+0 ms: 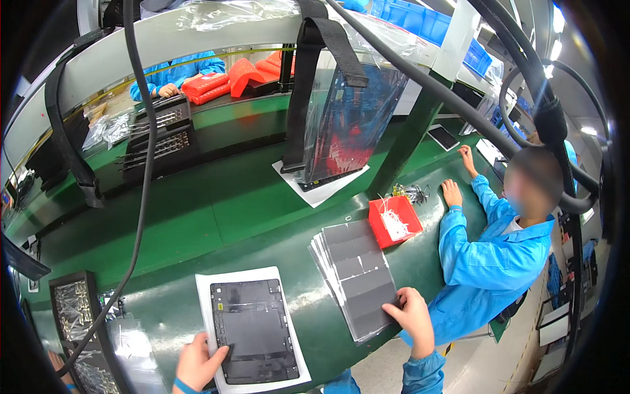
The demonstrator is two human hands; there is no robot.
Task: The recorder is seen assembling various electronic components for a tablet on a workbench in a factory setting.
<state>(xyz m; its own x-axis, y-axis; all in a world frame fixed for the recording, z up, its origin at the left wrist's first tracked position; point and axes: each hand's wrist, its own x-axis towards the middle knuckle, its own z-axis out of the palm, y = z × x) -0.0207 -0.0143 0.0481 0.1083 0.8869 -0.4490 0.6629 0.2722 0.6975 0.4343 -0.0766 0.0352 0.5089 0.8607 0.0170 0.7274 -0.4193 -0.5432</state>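
A black tablet housing (252, 328) lies on a white sheet (204, 295) at the near middle of the green bench. My left hand (199, 364) is at its lower left edge, thumb over the rim and fingers curled alongside. To the right is a fanned stack of sheets with dark grey adhesive strips (357, 262), pale gaps showing between the strips. My right hand (415, 318) pinches the lower right edge of the stack with thumb and forefinger; how many sheets it holds, I cannot tell.
A red bin (396, 222) of white pieces stands behind the stack, beside small wired parts (412, 193). Black trays (73, 308) of metal parts sit left. A cable (146, 164) hangs across the view. A co-worker in blue (489, 256) sits right; another person's hands (168, 90) are across the bench.
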